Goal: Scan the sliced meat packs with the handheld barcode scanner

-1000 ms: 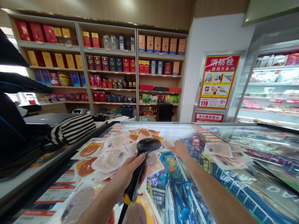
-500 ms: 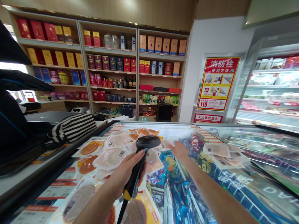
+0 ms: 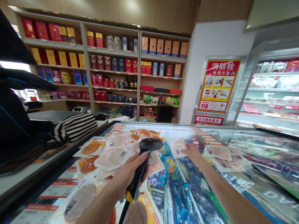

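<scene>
A black barcode scanner (image 3: 137, 174) with a yellow band near its cord is wrapped in the fingers of my left hand (image 3: 129, 174), its head pointing up and away. My right hand (image 3: 192, 153) reaches out over the freezer and pinches the edge of a flat, pale, clear-wrapped food packet (image 3: 177, 147). Left of the scanner lie several vacuum-sealed food packs (image 3: 113, 157), some overlapping, some with orange-brown round contents (image 3: 91, 147). To the right of my right hand rests a small pile of similar flat packets (image 3: 219, 152).
Blue snack bags (image 3: 182, 199) and other frozen goods fill the chest freezer below its glass. A striped black-and-white bag (image 3: 74, 126) sits beyond the left rim. Shelves of boxed bottles (image 3: 112, 63) line the back wall, with a red fire hydrant sign (image 3: 219, 85) to their right.
My right hand has moved right, carrying the pale packet away from the packs on the left toward the pile. My left hand keeps the scanner in nearly the same place.
</scene>
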`<state>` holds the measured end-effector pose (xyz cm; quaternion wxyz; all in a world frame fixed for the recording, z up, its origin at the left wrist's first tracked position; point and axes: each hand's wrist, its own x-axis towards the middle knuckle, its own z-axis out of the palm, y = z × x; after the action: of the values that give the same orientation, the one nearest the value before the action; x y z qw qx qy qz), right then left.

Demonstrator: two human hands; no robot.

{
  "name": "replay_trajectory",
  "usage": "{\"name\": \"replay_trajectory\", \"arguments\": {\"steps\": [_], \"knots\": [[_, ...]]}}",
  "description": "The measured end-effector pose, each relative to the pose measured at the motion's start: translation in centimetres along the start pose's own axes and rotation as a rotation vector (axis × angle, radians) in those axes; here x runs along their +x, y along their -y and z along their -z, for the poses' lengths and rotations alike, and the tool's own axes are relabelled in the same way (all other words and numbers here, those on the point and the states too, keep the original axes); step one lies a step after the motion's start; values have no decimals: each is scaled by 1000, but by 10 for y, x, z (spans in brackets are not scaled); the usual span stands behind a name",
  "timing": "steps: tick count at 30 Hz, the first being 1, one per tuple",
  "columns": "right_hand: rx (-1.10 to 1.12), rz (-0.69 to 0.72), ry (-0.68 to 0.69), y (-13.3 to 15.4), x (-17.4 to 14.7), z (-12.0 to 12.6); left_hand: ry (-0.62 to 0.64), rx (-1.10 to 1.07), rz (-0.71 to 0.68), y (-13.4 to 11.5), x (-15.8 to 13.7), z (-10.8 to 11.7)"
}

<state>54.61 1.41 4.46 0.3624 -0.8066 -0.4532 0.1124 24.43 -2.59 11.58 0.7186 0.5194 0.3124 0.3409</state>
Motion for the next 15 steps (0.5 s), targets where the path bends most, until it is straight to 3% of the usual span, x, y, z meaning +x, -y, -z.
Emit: {"name": "replay_trajectory", "arguments": {"steps": [3, 8, 11, 15], "knots": [[461, -50, -77, -16, -9, 5, 30, 19, -30, 1, -1, -2], [963, -91, -24, -26, -20, 10, 57, 80, 10, 4, -5, -8], [1057, -96, -40, -23, -21, 15, 103, 70, 29, 6, -6, -11], [1002, -73, -13, -18, -24, 22, 148, 61, 56, 7, -6, -14]]}}
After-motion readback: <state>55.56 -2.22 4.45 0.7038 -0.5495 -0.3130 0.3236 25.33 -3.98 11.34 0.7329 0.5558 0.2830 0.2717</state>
